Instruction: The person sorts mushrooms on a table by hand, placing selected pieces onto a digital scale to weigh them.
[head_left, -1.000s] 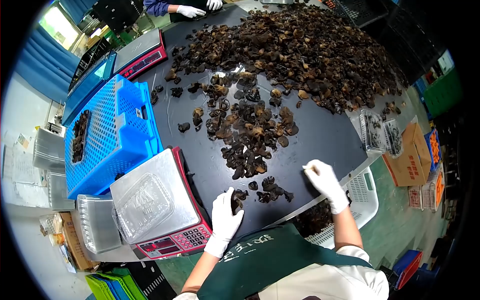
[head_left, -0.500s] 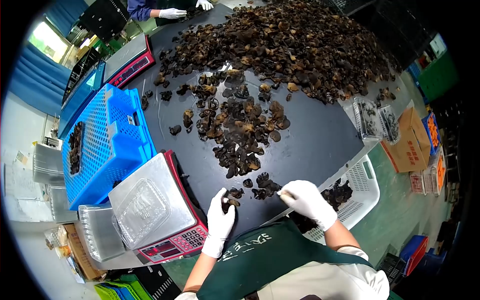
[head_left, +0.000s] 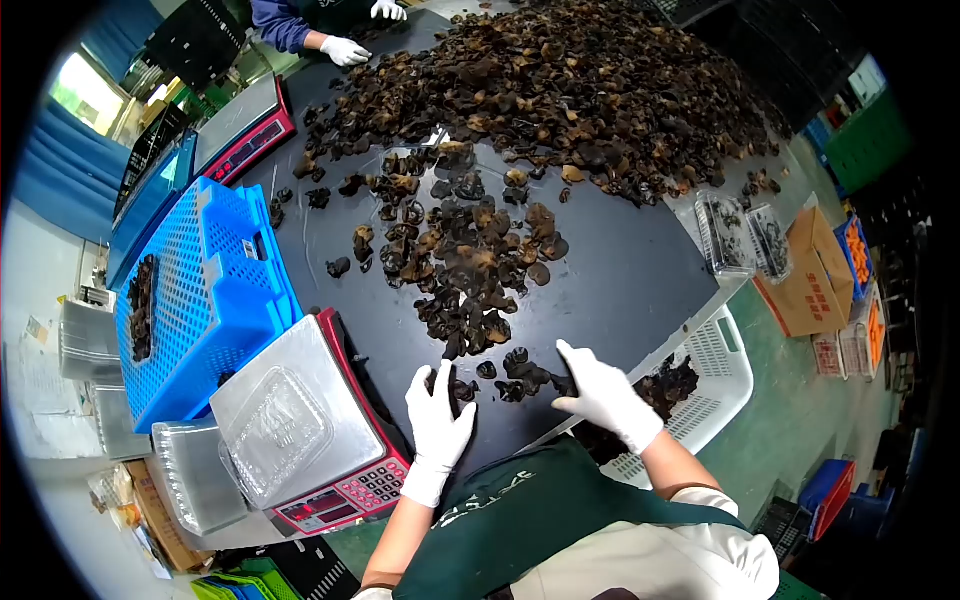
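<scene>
My left hand (head_left: 438,432), in a white glove, rests at the near edge of the dark tabletop with its fingers apart. A few wood ear mushroom pieces (head_left: 463,390) lie right beside its fingers. My right hand (head_left: 608,400), also gloved, has thumb and forefinger spread around the end of a small cluster of wood ear mushrooms (head_left: 520,376); whether it touches them I cannot tell. Just beyond both hands lies a loose patch of mushrooms (head_left: 470,255), and farther back a large heap (head_left: 580,90) covers the table.
On my left stand a scale (head_left: 300,430) with a clear plastic lid on it, a blue crate (head_left: 210,300) and a second scale (head_left: 240,130). A white basket (head_left: 735,370) holding mushrooms is below the right edge. Across the table are a co-worker's gloved hands (head_left: 345,50).
Both my hands have loosened and spread their fingers. The left one no longer pinches a mushroom piece. The co-worker's hand has moved slightly, and the whole view has shifted a little.
</scene>
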